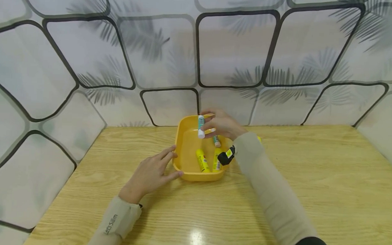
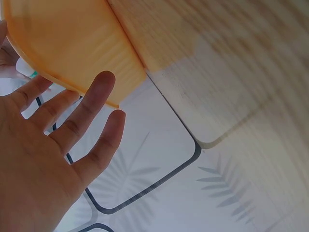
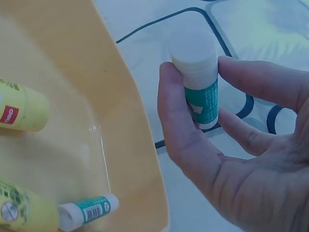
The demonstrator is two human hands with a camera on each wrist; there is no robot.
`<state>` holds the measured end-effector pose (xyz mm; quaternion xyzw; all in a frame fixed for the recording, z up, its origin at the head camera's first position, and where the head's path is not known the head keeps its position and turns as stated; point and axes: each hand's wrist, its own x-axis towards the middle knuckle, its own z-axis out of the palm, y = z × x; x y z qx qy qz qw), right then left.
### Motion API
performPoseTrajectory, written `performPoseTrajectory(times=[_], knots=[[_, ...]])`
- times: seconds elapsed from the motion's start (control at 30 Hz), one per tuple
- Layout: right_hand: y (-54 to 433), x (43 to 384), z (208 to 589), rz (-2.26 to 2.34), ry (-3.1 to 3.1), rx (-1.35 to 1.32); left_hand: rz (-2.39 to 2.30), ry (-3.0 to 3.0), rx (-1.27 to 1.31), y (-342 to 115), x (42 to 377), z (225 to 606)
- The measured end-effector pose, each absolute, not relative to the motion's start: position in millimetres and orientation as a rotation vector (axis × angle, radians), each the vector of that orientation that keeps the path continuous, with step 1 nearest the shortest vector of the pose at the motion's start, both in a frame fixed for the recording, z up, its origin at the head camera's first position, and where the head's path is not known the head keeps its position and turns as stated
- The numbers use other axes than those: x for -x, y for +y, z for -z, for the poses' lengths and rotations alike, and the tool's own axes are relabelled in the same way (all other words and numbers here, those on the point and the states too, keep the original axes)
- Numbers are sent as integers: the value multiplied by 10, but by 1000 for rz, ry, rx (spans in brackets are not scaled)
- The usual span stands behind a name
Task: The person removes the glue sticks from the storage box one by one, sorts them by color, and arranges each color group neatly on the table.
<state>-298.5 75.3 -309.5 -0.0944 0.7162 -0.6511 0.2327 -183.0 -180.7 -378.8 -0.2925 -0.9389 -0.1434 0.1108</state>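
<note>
My right hand (image 1: 223,124) pinches a white glue stick with a teal label (image 1: 201,126) above the far part of a yellow plastic basin (image 1: 198,177). In the right wrist view that glue stick (image 3: 195,72) stands nearly upright between thumb and fingers. My left hand (image 1: 153,173) rests against the basin's left side, its fingers extended, as the left wrist view shows too. Inside the basin lie two yellow glue sticks (image 1: 202,161) and another teal-labelled glue stick (image 1: 216,141), this one partly under my right hand.
The basin stands on a wood-grain table (image 1: 326,184), close to a patterned wall covering (image 1: 237,48) at the back. A small yellow thing (image 1: 259,139) peeks out beyond my right sleeve, mostly hidden. A black device (image 1: 226,157) sits at my right wrist.
</note>
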Motion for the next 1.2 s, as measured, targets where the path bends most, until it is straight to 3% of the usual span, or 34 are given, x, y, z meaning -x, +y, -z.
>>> performPoseTrajectory(times=[1.2], knots=[[1401, 2760, 3201, 1734, 2130, 309, 418, -2749, 851, -1807, 1834, 3797]])
